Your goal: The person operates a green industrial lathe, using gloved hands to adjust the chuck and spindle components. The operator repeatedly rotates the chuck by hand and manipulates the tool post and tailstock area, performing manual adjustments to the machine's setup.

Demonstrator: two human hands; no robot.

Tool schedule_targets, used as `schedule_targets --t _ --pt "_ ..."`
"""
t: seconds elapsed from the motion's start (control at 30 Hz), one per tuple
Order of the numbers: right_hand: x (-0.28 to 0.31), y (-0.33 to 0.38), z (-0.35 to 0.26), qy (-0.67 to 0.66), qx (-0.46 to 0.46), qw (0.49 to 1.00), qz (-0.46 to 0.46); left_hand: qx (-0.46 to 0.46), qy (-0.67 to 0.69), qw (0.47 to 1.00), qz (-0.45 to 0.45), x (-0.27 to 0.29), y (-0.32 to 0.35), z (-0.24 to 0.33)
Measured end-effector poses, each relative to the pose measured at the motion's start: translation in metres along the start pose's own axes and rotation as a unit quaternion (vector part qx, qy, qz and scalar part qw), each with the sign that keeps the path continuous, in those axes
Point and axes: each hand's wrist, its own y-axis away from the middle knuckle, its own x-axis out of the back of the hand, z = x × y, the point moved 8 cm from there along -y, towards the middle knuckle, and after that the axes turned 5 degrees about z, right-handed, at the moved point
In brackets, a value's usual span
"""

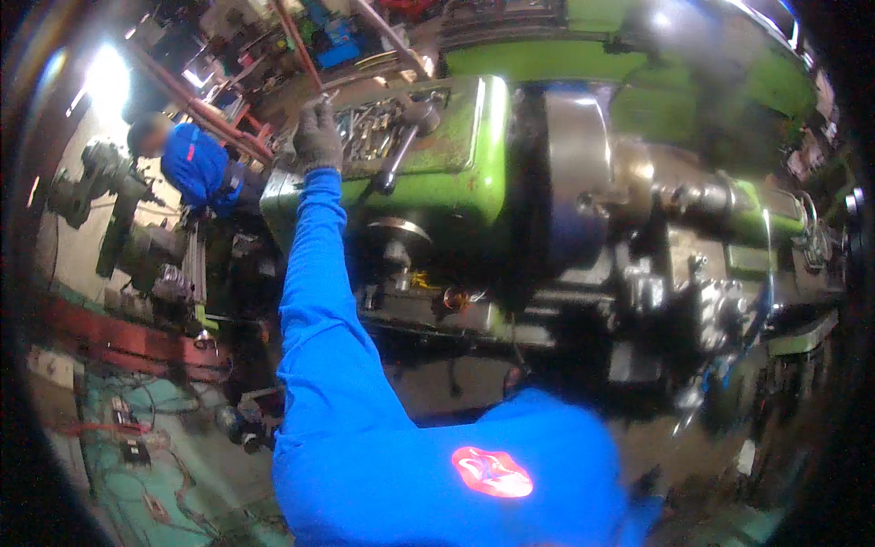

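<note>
Head view: silvery metal tools (367, 128) lie just right of my dark-grey-gloved left hand (317, 137); I can't tell whether it's gripping.

Worn at the left of your head, the wide fisheye looks down and ahead over your blue sleeve (321, 324), which is close; the green machine (442, 196) lies farther off, across the view.

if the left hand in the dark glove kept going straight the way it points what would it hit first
The dark-gloved left hand would probably meet the slim reddish-brown bar slanting down beyond it, though depth is unclear and the bar may stand well behind.
</note>
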Motion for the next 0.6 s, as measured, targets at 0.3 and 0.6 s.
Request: schedule_targets --t 0.3,0.6 --pt "0.08 0.055 0.078 0.07 -0.059 0.994 0.057 0.052 -0.122 0.972 -0.196 -0.008 0.068 -0.041" --pt "0.235 0.007 0.037 0.142 -0.083 0.956 0.244 -0.053 0.167 0.969 -0.173 0.026 0.012 0.18"
